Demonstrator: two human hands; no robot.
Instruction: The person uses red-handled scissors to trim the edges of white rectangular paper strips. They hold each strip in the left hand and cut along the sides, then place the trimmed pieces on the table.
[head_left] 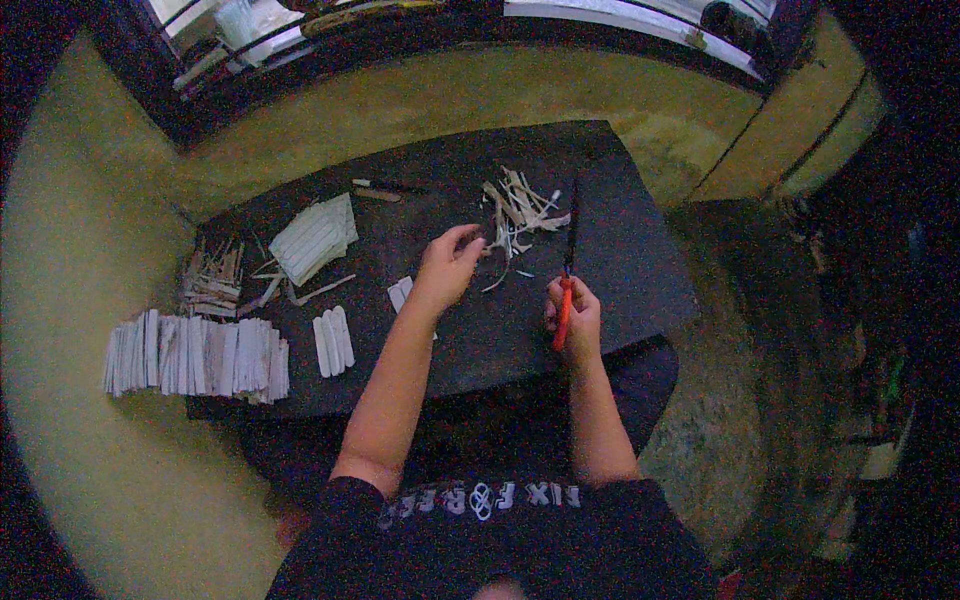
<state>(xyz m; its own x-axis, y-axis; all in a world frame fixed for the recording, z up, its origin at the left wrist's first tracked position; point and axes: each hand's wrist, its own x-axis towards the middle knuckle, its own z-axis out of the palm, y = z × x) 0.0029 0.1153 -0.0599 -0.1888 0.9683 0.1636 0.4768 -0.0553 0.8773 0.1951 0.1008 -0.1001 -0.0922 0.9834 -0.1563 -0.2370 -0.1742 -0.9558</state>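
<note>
My right hand (578, 312) grips a pair of scissors (563, 318) by the orange handles, and their dark blades point away from me. To its left, my left hand (452, 262) is stretched over the dark table with its fingers apart and nothing visible in them. Just beyond those fingertips lies a loose heap of thin pale offcuts (520, 205). Part of a pale strip piece (399, 293) shows beside my left forearm, which hides the rest. Further left, several white round-ended strips (333, 342) lie side by side.
A long row of whitish strips (195, 355) stands along the dark table's (470, 350) left front edge. Behind it are a bundle of brownish strips (212, 275) and a stack of pale sheets (315, 238). A dark pen-like tool (395, 186) lies farther back. A wall (450, 95) borders the far side.
</note>
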